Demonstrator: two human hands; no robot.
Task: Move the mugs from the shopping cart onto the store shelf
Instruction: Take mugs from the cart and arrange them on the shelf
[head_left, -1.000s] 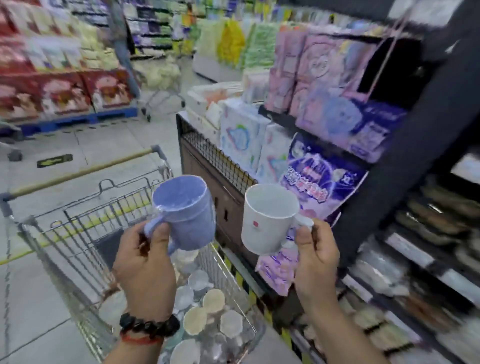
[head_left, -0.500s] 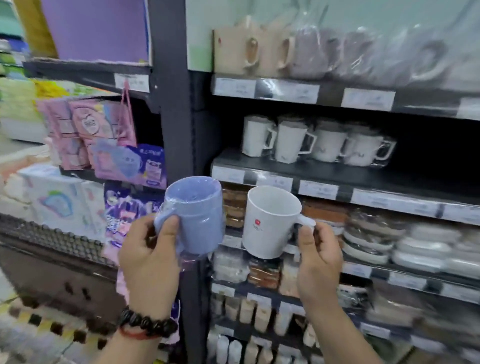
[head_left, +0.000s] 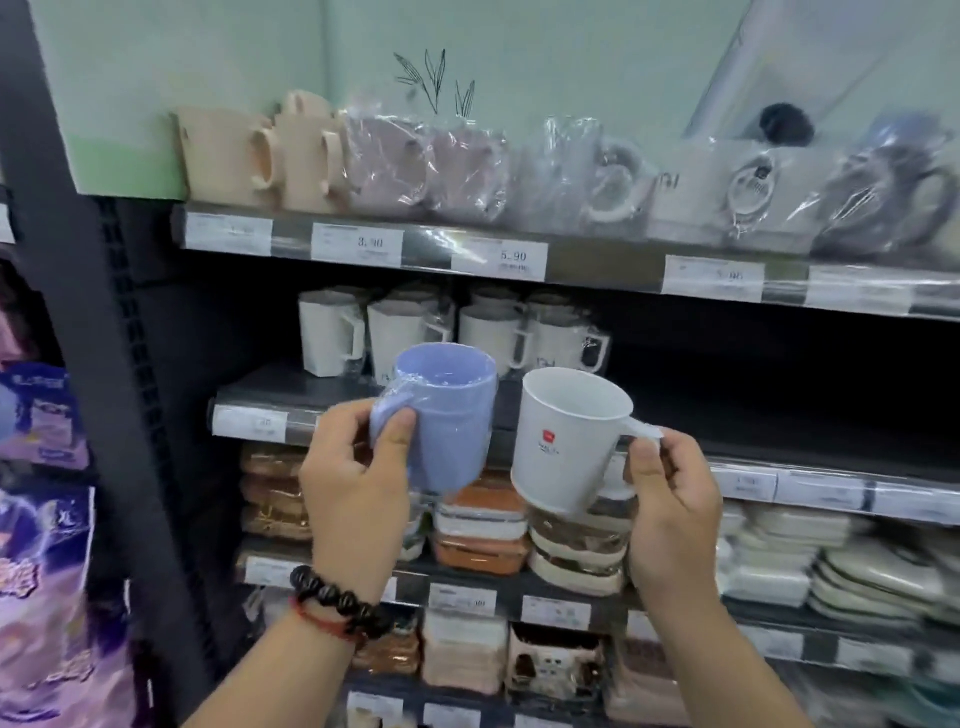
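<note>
My left hand (head_left: 358, 499) grips the handle of a lilac-blue mug (head_left: 447, 415) wrapped in clear film, held upright. My right hand (head_left: 670, 509) pinches the handle of a white mug (head_left: 566, 441) with a small red logo, tilted slightly left. Both mugs hang in front of the second store shelf (head_left: 291, 387), whose left part carries several white mugs (head_left: 395, 332). The right stretch of that shelf is dark and bare. The shopping cart is out of view.
The top shelf (head_left: 597, 260) holds beige, pink and film-wrapped mugs with price tags on its edge. Lower shelves carry stacked lidded containers (head_left: 478, 525). A black upright post (head_left: 93, 364) stands left, with purple packets (head_left: 41, 415) beyond it.
The view has swung right from the cart to face the shelves. Both hands have carried their mugs up and nearer to the second shelf.
</note>
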